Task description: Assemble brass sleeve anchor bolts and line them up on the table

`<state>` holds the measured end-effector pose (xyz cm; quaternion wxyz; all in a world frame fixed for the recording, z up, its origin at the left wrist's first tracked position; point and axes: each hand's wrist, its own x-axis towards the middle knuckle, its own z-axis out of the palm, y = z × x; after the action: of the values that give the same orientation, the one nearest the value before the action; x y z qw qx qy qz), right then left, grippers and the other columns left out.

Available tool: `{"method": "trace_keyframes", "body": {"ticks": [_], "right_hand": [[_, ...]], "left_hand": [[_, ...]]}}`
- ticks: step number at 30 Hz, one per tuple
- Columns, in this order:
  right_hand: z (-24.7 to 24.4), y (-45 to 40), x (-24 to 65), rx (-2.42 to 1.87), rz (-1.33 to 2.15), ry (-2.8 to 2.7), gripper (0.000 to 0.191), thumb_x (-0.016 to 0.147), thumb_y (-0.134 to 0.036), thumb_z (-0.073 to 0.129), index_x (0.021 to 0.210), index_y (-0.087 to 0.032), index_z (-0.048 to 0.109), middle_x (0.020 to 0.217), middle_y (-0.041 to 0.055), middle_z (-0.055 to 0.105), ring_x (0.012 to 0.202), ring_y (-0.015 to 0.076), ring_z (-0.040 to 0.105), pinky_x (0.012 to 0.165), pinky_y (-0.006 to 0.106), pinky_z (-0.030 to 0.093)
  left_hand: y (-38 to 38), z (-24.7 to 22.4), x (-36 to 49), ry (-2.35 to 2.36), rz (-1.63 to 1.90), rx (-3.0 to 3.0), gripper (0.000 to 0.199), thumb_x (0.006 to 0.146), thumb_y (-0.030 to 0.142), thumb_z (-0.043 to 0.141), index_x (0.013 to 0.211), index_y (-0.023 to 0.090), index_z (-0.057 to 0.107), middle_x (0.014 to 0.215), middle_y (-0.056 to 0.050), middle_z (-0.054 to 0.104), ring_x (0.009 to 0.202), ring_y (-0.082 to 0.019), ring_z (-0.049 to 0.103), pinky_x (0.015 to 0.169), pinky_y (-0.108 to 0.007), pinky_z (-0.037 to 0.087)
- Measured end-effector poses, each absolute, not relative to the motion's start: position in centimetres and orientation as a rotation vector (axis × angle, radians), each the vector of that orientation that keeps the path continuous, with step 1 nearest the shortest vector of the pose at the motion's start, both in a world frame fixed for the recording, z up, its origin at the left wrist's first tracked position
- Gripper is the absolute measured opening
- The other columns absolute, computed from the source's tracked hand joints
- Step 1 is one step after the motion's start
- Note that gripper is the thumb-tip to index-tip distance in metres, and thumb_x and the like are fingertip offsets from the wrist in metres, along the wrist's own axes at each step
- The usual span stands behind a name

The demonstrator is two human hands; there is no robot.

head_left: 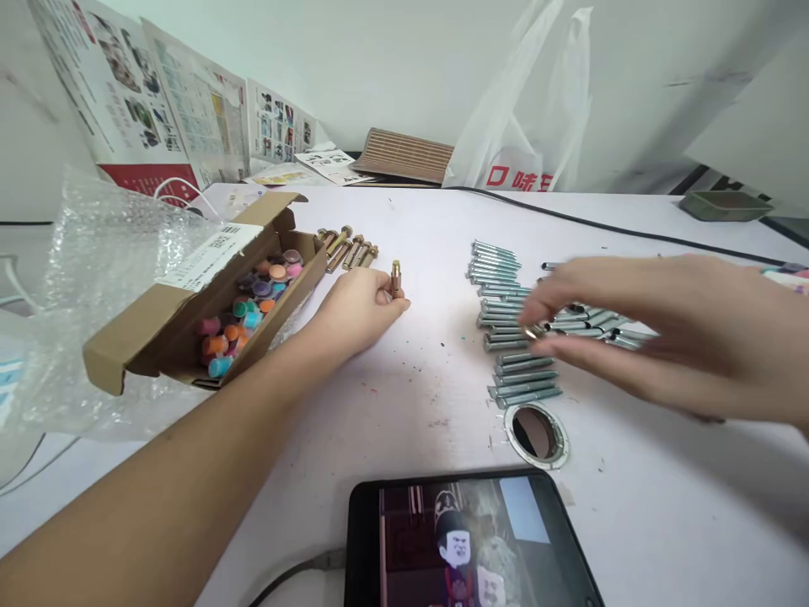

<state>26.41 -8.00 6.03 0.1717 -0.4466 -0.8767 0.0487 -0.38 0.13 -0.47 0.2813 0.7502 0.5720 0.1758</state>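
Observation:
Near the middle of the white table, my left hand (363, 308) pinches a small brass-coloured metal sleeve (396, 280), held upright. My right hand (607, 329) is closed on a small shiny metal piece (534, 331) between thumb and fingertip, above rows of silver bolts (499, 308). Part of the bolts is hidden under that hand. Behind my left hand lies a group of brass-coloured bolts (347, 249). An open cardboard box (152, 324) at the left holds many small coloured caps (253, 312).
A tablet (468, 539) with a cable stands at the front edge, below a round metal-rimmed hole (537, 435). Bubble wrap (114, 236) lies under the box. At the back are a white plastic bag (518, 126), corrugated cardboard (404, 156), a black cable and a green tray (725, 205).

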Motion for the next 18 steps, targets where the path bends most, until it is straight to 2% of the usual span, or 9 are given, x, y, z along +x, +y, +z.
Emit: {"method": "trace_keyframes", "body": {"ticks": [2,4,7,10,12,15,18], "right_hand": [[6.5,-5.6,23.0,-1.034,0.213,-2.537,0.019,0.097,-0.03,0.056,0.102,-0.02,0.071,0.097,0.0021,0.073,0.08,0.012,0.065,0.07,0.029,0.05],[6.1,-3.2,20.2,-1.07,0.197,-2.488,0.017,0.093,-0.023,0.058,0.103,-0.015,0.07,0.1,0.0065,0.072,0.087,0.0176,0.065,0.077,0.034,0.05],[4.6,-0.8,17.4,-1.172,0.149,-2.494,0.021,0.092,-0.016,0.056,0.106,-0.012,0.069,0.103,0.0114,0.07,0.093,0.0228,0.064,0.08,0.036,0.049],[3.1,-0.1,16.3,-1.115,0.137,-2.542,0.024,0.09,-0.01,0.053,0.108,-0.011,0.07,0.104,0.0123,0.068,0.097,0.0234,0.062,0.082,0.035,0.048],[2.9,-0.1,16.4,-1.095,0.138,-2.542,0.024,0.09,-0.009,0.053,0.106,-0.011,0.07,0.103,0.0116,0.067,0.098,0.0234,0.062,0.084,0.035,0.048],[3.1,0.1,16.7,-1.135,0.106,-2.503,0.023,0.093,-0.014,0.053,0.105,-0.013,0.072,0.103,0.0102,0.067,0.099,0.0247,0.064,0.086,0.037,0.048],[3.3,0.5,16.8,-1.156,0.102,-2.519,0.026,0.095,-0.018,0.052,0.108,-0.015,0.074,0.105,0.0075,0.067,0.1,0.0254,0.065,0.088,0.039,0.049]], "left_hand": [[0.1,-0.4,-0.4,1.542,0.479,2.014,0.022,0.08,0.042,0.064,0.075,0.02,0.062,0.066,0.0,0.059,0.062,-0.016,0.052,0.059,-0.031,0.034],[0.2,-0.6,-0.5,1.537,0.482,2.025,0.022,0.08,0.041,0.063,0.075,0.02,0.061,0.064,0.001,0.057,0.06,-0.016,0.05,0.058,-0.03,0.032],[0.5,-1.0,-0.7,1.493,0.465,2.041,0.02,0.082,0.039,0.059,0.073,0.021,0.057,0.062,0.001,0.056,0.059,-0.015,0.049,0.057,-0.03,0.031],[0.7,-1.5,-0.8,1.512,0.453,2.08,0.025,0.083,0.038,0.055,0.065,0.022,0.049,0.059,0.001,0.053,0.057,-0.015,0.047,0.056,-0.032,0.03],[0.8,-1.7,-0.8,1.525,0.459,2.092,0.026,0.083,0.038,0.055,0.064,0.021,0.048,0.059,0.0,0.054,0.057,-0.015,0.048,0.056,-0.032,0.03],[0.9,-1.8,-0.7,1.504,0.476,2.071,0.02,0.083,0.037,0.058,0.071,0.021,0.056,0.065,-0.001,0.061,0.061,-0.016,0.053,0.058,-0.032,0.032],[0.8,-1.7,-0.6,1.514,0.486,2.071,0.019,0.082,0.038,0.061,0.071,0.021,0.057,0.065,0.0,0.06,0.059,-0.015,0.051,0.057,-0.032,0.031]]}}
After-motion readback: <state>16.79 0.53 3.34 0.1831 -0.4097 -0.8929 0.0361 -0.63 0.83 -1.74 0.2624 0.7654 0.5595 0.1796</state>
